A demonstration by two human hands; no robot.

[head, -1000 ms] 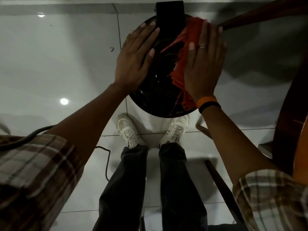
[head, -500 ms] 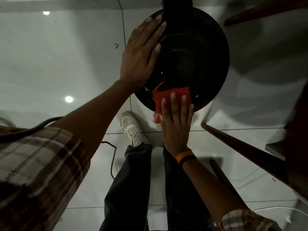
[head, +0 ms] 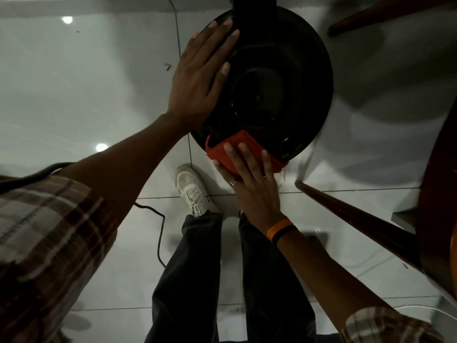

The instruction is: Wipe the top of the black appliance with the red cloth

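The black appliance (head: 284, 78) is round and glossy, seen from above, with a domed centre and a black upright part at its far edge. My left hand (head: 200, 80) lies flat on its left rim, fingers spread and pointing away from me. The red cloth (head: 237, 149) is bunched on the near rim. My right hand (head: 252, 184) presses down on the cloth with the fingers on top of it and the thumb under its left edge. That hand wears a ring and an orange and black wristband.
Glossy white floor tiles (head: 86, 82) lie all around. A black cable (head: 158, 231) runs over the floor at the left of my legs. One white shoe (head: 191, 189) shows below the appliance. Dark wooden furniture legs (head: 358, 216) stand at the right.
My right hand swept the red cloth from the appliance's far right side down to its near rim, then a little rightward along the rim. My left hand stayed on the left rim.
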